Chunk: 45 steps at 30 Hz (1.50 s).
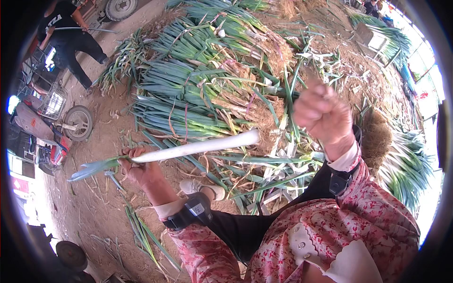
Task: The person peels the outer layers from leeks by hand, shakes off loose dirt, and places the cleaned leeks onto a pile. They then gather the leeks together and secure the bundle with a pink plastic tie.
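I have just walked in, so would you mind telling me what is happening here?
The person's left hand grips a leek near its green leaves, the bare white shaft pointing right. The right hand is raised apart from it, blurred; whether it holds anything is unclear. Bundled leeks lie piled on the ground ahead.
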{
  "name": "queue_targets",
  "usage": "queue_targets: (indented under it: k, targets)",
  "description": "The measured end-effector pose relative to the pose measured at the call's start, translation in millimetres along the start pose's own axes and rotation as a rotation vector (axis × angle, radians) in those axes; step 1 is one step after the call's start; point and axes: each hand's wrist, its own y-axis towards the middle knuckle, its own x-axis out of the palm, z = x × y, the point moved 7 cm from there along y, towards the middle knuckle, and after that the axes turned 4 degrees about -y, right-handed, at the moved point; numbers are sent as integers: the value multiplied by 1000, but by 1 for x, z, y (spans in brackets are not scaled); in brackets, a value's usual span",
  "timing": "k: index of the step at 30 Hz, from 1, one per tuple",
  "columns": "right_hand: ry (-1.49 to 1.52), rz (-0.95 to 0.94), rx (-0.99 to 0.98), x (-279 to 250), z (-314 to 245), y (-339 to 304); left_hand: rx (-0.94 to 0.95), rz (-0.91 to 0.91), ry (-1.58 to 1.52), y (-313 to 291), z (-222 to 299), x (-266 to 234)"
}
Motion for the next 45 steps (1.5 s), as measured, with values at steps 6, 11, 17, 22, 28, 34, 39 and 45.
queue_targets:
  k: [6,11,17,22,28,34,39,45]
  targets:
    - [-1614,192,-52,-50,8,-22,75,4,72,1,-5,1]
    - [-1391,-262,-134,-3,109,-23,-70,-55,-67,1,-12,-2]
    - [-1060,213,-4,-93,54,-36,-228,-304,-217,-10,-8,23]
    - [-2148,662,212,-201,-21,-74,-127,-398,-38,-8,-17,36]
    - [-1410,192,227,-103,63,-40,-129,-395,6,-21,-26,47]
    - [-1593,-126,226,-15,151,-45,-74,-241,211,-17,-51,34]
    - [-1434,7,291,-20,152,-55,-150,109,709,-52,-111,8]
    - [-1251,318,343,-52,129,-60,-374,-109,1095,-120,-203,-36]
